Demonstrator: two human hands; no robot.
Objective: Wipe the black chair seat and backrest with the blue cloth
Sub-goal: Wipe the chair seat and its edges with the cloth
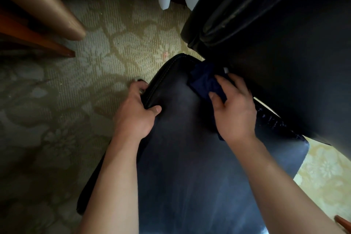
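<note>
The right hand (234,109) presses the blue cloth (206,81) down onto the black chair seat (190,157), fingers spread over the bunched fabric with the thumb laid along its near edge. Most of the cloth sticks out ahead of the fingertips, crumpled into the far corner of the seat where the seat meets the backrest (284,53); a small dark scrap of it also shows under the heel of the hand, at the wrist. The backrest rises just beyond and to the right of this hand.

The left hand (135,112) grips the seat's stitched left edge, thumb on top of the leather and fingers curled around underneath. It is apart from the cloth, with bare seat between them.

Patterned carpet (106,43) lies beyond the left hand.
</note>
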